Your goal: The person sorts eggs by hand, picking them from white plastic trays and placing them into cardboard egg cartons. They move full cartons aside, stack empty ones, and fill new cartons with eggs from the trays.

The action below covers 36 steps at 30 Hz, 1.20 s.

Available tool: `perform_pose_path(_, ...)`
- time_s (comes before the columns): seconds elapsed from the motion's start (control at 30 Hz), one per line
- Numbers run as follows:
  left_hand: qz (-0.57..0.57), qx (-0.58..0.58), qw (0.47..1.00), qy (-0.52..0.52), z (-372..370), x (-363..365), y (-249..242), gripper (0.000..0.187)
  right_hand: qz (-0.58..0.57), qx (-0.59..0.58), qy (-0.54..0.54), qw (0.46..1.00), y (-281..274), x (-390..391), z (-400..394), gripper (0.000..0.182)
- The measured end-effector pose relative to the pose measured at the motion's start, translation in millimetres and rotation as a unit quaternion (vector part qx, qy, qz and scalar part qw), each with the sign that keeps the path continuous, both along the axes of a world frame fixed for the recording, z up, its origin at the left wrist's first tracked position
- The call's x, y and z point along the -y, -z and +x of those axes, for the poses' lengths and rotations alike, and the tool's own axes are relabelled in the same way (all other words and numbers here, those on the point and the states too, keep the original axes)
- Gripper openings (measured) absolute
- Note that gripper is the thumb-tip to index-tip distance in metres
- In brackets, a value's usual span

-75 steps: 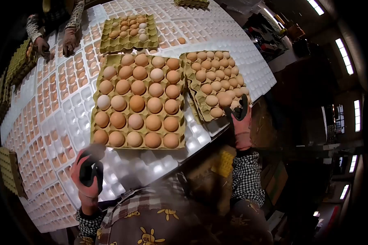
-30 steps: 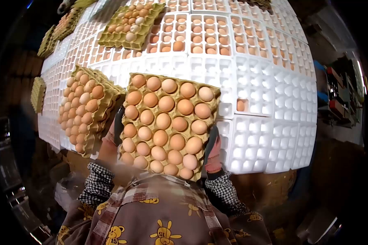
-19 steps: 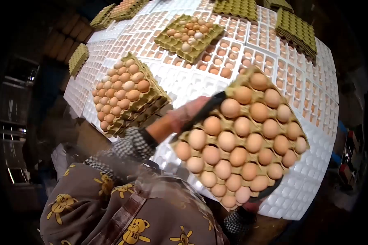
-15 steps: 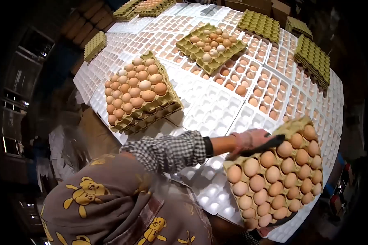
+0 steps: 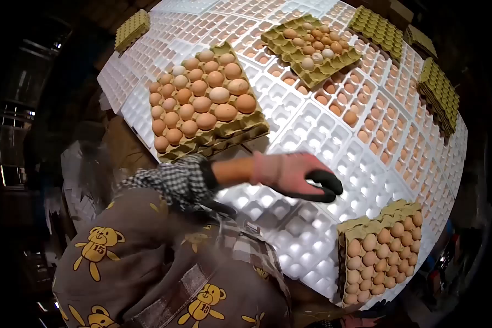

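Observation:
My left hand (image 5: 298, 176), in a pink glove with dark fingertips, hangs over white moulded trays (image 5: 306, 131) with hollow cups. Its fingers and thumb curve loosely, and nothing shows between them. At the lower right, a pulp egg tray (image 5: 347, 225) full of brown eggs (image 5: 384, 252) rests at the near table edge. My right hand (image 5: 361, 321) is mostly cut off at the bottom of the view, just below this tray, with its fingers largely hidden. Left of my left hand stands a stack of pulp trays (image 5: 224, 136) topped with brown eggs.
A partly filled pulp tray (image 5: 283, 48) lies farther back on white trays holding eggs (image 5: 344, 90). Stacks of pulp trays stand at the back right (image 5: 376, 30), right edge (image 5: 438, 95) and back left (image 5: 132, 30). Pale plastic sheeting (image 5: 85, 180) lies left of the table.
My left hand has let go of the egg tray's upper edge and moved left. The egg tray now sits lower and farther from the camera. The view has shifted.

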<state>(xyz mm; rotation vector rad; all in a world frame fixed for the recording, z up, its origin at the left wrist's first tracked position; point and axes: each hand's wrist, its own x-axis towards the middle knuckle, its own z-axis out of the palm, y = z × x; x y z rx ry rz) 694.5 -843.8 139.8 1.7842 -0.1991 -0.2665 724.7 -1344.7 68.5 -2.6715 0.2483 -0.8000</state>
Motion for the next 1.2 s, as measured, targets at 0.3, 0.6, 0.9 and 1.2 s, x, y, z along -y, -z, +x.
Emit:
perform_pose_path(0.3,0.001,-0.222,0.936,-0.275,-147.7,-444.7,73.7,0.073,0.674,-0.608,-0.232,0.349,46.5,-430.7,-148.7,0.068)
perform_pose_path(0.6,-0.385,-0.322,0.847,-0.176,-157.8,-440.1,115.6,0.055,0.495,-0.378,-0.302,0.722,87.7,-504.6,-199.4,0.048)
perform_pose_path(0.9,0.016,-0.043,0.979,-0.197,-211.1,-284.8,70.5,0.054,0.549,-0.353,-0.294,0.698,58.0,-465.5,-174.7,0.043)
perform_pose_path(1.2,-0.405,-0.231,0.854,-0.232,-192.1,-138.3,153.8,0.04,0.628,-0.229,-0.199,0.717,14.1,-328.7,-149.4,0.039)
